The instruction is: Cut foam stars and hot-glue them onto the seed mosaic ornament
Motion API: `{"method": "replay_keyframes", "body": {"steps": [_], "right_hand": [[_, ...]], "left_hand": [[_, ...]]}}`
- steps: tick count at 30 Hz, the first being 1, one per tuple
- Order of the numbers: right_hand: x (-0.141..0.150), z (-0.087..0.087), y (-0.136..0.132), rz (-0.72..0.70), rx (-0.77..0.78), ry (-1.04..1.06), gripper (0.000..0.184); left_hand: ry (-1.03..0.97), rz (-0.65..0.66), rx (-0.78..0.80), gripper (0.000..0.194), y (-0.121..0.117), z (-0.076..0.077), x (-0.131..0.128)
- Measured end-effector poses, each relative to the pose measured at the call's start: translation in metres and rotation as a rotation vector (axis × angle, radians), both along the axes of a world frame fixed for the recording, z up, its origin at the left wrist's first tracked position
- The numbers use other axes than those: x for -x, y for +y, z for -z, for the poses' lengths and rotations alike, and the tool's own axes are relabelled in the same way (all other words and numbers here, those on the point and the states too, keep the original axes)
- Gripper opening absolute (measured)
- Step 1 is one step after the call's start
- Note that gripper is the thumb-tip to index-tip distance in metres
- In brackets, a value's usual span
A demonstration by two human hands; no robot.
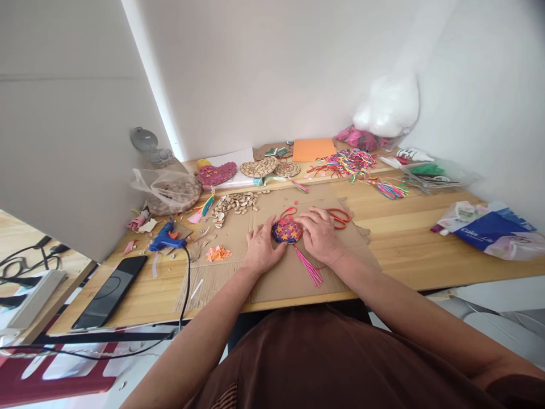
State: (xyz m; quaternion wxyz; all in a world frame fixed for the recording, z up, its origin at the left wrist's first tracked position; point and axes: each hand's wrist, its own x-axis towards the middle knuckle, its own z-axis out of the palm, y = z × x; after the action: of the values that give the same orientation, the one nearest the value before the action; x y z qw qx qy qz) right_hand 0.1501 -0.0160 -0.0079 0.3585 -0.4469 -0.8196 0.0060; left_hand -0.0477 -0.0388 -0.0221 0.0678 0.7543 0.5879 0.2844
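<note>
A round, flat ornament [287, 232] in purple and pink, with orange stars on it, lies on a sheet of cardboard [272, 284]. A red cord loop rises from its top and a pink tassel [310, 268] hangs toward me from its lower edge. My left hand [261, 247] grips the left rim, thumb below and fingers above. At the upper right rim, the bent fingers of my right hand [320, 234] press on the ornament. Red-handled scissors [339, 218] lie just beyond my right hand, partly hidden by it.
Left of the cardboard are a blue glue gun [168, 238], its black cable and a phone [111, 292]. Peanut shells [238, 203] and orange paper bits [218, 253] lie nearer. Heart ornaments [217, 173] and colourful tassels [349, 163] line the back; a plastic packet [494, 230] lies right.
</note>
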Motion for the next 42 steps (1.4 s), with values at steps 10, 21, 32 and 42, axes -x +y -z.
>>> {"method": "replay_keyframes", "body": {"steps": [10, 21, 32, 42], "right_hand": [[-0.003, 0.004, 0.007, -0.037, -0.009, 0.119, 0.033], [-0.001, -0.001, 0.003, -0.175, -0.039, 0.172, 0.03], [0.001, -0.001, 0.0, -0.141, -0.023, 0.224, 0.021], [0.002, 0.007, 0.007, -0.073, 0.009, 0.309, 0.016]], "left_hand": [[-0.134, 0.064, -0.071, 0.086, 0.001, 0.003, 0.003], [-0.171, 0.21, -0.281, 0.075, -0.002, -0.003, 0.0], [-0.129, 0.195, -0.3, 0.072, -0.004, -0.003, -0.001], [-0.149, 0.182, -0.283, 0.07, -0.002, 0.002, 0.0]]}}
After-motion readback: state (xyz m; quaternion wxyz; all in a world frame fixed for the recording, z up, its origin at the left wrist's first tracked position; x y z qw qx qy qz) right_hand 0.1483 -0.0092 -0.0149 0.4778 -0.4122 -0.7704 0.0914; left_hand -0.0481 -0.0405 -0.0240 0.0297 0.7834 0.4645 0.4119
